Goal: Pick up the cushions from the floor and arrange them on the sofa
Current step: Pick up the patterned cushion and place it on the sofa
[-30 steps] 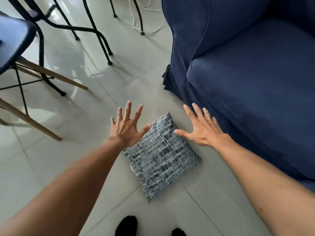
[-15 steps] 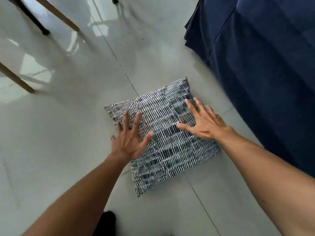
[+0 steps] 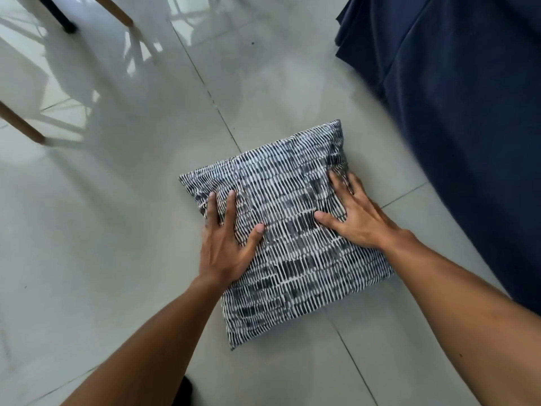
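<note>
A square cushion (image 3: pixel 292 235) with a black-and-white dash pattern lies flat on the pale tiled floor, just left of the dark blue sofa (image 3: pixel 468 127). My left hand (image 3: pixel 225 244) rests on the cushion's left part, fingers spread, thumb on the fabric, outer fingers at its left edge. On the cushion's right part lies my right hand (image 3: pixel 357 215), its fingertips reaching the right edge, where the fabric dents slightly. Neither hand has closed around the cushion, and it has not left the floor.
Wooden chair legs (image 3: pixel 23 127) and a black metal leg (image 3: pixel 64 22) stand at the upper left. The sofa's blue skirt hangs to the floor along the right. A dark foot (image 3: pixel 181 391) shows at the bottom edge.
The view has dropped closer to the floor. Both hands came down from the air onto the cushion and then slid outward toward its left and right edges.
</note>
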The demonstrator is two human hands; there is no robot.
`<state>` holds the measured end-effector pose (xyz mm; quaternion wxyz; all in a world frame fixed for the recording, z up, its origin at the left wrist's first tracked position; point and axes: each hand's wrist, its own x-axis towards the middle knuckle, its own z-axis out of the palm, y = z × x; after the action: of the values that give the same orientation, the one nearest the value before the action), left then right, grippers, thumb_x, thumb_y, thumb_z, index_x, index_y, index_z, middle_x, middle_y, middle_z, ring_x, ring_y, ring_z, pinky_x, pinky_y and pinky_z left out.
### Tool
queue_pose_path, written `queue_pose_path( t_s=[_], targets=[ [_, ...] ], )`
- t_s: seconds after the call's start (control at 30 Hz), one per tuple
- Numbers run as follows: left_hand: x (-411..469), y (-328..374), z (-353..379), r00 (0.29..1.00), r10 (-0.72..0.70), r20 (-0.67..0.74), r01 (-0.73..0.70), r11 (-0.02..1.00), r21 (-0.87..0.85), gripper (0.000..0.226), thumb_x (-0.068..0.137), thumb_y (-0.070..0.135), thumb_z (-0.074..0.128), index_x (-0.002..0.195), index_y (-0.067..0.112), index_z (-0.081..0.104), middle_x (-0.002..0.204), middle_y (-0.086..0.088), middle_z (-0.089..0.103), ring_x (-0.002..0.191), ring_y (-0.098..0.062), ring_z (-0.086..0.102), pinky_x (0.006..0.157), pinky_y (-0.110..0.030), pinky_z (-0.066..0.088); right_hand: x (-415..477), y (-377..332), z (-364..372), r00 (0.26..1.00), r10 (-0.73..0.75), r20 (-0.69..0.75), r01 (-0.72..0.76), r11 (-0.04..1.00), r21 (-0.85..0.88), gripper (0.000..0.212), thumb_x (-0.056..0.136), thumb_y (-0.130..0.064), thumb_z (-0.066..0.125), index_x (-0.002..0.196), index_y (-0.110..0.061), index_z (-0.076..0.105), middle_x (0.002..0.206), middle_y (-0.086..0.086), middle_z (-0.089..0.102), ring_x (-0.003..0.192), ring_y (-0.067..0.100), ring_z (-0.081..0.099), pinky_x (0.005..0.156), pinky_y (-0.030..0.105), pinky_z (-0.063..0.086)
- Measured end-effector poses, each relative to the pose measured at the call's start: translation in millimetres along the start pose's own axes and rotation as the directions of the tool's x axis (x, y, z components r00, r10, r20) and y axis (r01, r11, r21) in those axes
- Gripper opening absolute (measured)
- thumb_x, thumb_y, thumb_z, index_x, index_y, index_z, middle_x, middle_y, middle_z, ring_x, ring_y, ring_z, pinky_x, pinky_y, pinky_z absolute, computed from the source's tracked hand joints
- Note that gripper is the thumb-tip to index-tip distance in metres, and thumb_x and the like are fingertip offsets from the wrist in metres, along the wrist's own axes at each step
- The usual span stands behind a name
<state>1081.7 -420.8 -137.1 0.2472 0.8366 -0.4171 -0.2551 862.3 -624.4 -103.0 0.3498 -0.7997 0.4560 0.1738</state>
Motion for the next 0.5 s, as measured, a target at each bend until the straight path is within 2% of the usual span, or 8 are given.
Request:
queue_pose_path(
  t_s=[0.13,0.23,0.3,0.5],
  targets=[
    [-0.4,4.2,-13.8,0.998,0.047,-0.037,-0.05,0.995,-0.084,0.09,0.091,0.071,0.05,0.164,0.037,0.008,0.172,0.001,-0.005,0.159,-0.028,0.002,0.117,-0.061,0.028,-8.2,-10.8,-1.5,0.992,-0.097,-0.081,0.1,0.994,0.04,0.101,0.075,-0.09,0.041,0.149,-0.06,-0.021,0.167,-0.009,-0.026,0.154,0.034,0.02,0.116,0.058,0.026],
    [-0.5,12.8,-34.3,0.997,0.067,-0.042,-0.07,0.993,-0.093,0.092,0.091,0.069,0.053,0.165,0.034,0.01,0.172,0.001,-0.004,0.159,-0.029,0.001,0.118,-0.06,0.026,-20.4,-23.4,-6.6,0.983,-0.141,-0.116,0.146,0.988,0.041,0.098,0.08,-0.084,0.046,0.148,-0.061,-0.02,0.168,-0.009,-0.023,0.154,0.031,0.02,0.116,0.055,0.028],
    [-1.8,20.4,-50.7,0.997,0.07,-0.044,-0.073,0.994,-0.086,0.093,0.09,0.069,0.054,0.165,0.032,0.012,0.172,-0.002,-0.004,0.159,-0.03,0.002,0.118,-0.063,0.027,-29.1,-34.7,-12.3,0.978,-0.163,-0.13,0.167,0.985,0.028,0.098,0.085,-0.076,0.052,0.155,-0.054,-0.014,0.169,-0.007,-0.02,0.154,0.029,0.02,0.117,0.053,0.028],
    [-12.2,49.6,-120.4,0.988,0.12,-0.094,-0.124,0.991,-0.046,0.092,0.09,0.066,0.058,0.164,0.026,0.021,0.172,-0.009,0.0,0.159,-0.031,0.003,0.12,-0.063,0.025,-68.0,-89.2,-49.0,0.956,-0.211,-0.203,0.226,0.973,0.055,0.1,0.092,-0.053,0.067,0.162,-0.037,-0.002,0.17,0.0,-0.017,0.157,0.025,0.003,0.117,0.037,0.011]
  ],
)
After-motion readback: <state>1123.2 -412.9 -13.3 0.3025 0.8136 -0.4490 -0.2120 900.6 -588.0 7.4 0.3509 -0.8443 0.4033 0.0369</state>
